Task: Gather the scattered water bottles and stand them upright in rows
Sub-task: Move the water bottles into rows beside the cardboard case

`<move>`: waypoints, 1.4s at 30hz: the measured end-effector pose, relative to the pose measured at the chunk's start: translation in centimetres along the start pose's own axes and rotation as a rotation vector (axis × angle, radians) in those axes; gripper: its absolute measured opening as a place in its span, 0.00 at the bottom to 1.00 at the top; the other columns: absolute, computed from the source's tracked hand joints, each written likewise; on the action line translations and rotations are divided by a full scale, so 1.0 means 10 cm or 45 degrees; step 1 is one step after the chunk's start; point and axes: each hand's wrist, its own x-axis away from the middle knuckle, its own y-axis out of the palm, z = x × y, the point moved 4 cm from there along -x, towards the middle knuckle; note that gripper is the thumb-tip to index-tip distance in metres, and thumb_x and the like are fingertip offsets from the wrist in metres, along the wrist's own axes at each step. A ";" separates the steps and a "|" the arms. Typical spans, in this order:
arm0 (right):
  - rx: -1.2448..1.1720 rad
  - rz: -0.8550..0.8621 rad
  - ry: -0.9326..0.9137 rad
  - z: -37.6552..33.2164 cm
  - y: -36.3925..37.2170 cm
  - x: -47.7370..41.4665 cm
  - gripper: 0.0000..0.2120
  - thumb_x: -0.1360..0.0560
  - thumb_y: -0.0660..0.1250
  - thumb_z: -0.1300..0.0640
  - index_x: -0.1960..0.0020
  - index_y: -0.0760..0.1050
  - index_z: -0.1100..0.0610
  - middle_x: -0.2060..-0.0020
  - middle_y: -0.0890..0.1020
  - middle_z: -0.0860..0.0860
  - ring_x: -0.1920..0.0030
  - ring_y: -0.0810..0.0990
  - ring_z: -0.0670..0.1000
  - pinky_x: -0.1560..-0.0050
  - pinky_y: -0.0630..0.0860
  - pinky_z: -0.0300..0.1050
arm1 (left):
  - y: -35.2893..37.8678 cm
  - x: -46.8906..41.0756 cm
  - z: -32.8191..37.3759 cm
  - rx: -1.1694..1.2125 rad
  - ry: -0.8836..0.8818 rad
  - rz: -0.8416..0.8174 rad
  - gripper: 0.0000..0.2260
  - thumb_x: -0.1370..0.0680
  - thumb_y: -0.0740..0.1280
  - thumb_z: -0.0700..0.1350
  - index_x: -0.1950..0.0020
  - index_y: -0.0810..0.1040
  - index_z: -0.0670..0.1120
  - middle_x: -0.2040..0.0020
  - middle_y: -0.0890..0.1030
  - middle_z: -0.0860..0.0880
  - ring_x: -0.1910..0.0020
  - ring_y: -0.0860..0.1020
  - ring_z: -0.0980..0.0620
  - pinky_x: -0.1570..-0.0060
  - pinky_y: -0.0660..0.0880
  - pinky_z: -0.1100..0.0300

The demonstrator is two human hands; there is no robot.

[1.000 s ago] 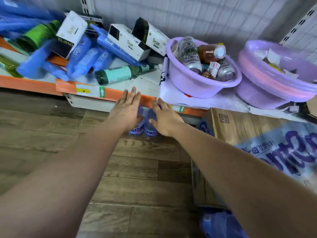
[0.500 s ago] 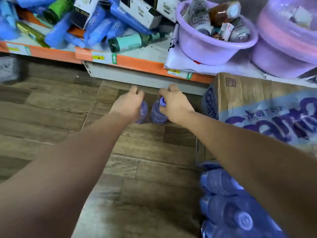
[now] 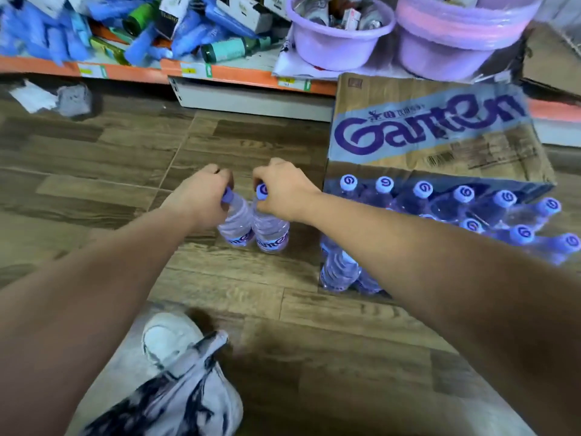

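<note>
Two clear water bottles with purple caps and labels hang side by side over the wooden floor. My left hand point(image 3: 201, 196) grips the neck of the left bottle point(image 3: 236, 225). My right hand point(image 3: 283, 193) grips the cap end of the right bottle point(image 3: 271, 232). To the right, several upright bottles point(image 3: 440, 202) with purple caps stand in rows in front of a cardboard box point(image 3: 434, 133). My right forearm hides part of those rows.
An orange-edged low shelf point(image 3: 239, 73) runs along the back, piled with blue packets, boxes and two purple basins point(image 3: 339, 33). Crumpled paper point(image 3: 53, 97) lies on the floor at the left. My shoe and patterned trouser leg point(image 3: 176, 372) are in the foreground.
Both hands pulled back from under the shelf edge, each carrying a bottle, toward me. The view tilted down, revealing the rows of standing bottles and my foot.
</note>
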 end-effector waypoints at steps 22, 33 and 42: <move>0.133 -0.238 0.263 0.81 0.19 2.39 0.14 0.27 0.67 0.60 0.42 0.74 0.57 0.56 0.67 0.50 0.46 0.74 0.55 0.60 0.67 0.39 | 1.09 1.35 1.65 0.060 0.189 -0.339 0.17 0.26 0.69 0.44 0.39 0.71 0.42 0.40 0.70 0.42 0.42 0.75 0.40 0.41 0.73 0.50; 0.037 -0.176 0.358 1.20 0.26 2.32 0.14 0.26 0.66 0.61 0.41 0.74 0.57 0.41 0.71 0.57 0.45 0.77 0.58 0.53 0.69 0.43 | 1.08 1.10 1.98 -0.072 0.227 -0.308 0.14 0.25 0.66 0.43 0.40 0.71 0.43 0.41 0.70 0.43 0.44 0.76 0.40 0.44 0.74 0.49; -0.004 -0.119 0.433 1.27 0.37 2.16 0.12 0.26 0.65 0.61 0.43 0.73 0.61 0.42 0.70 0.58 0.50 0.77 0.61 0.50 0.76 0.50 | 1.15 1.01 1.91 0.070 0.182 -0.269 0.17 0.24 0.67 0.42 0.38 0.69 0.41 0.41 0.69 0.42 0.43 0.75 0.39 0.42 0.72 0.48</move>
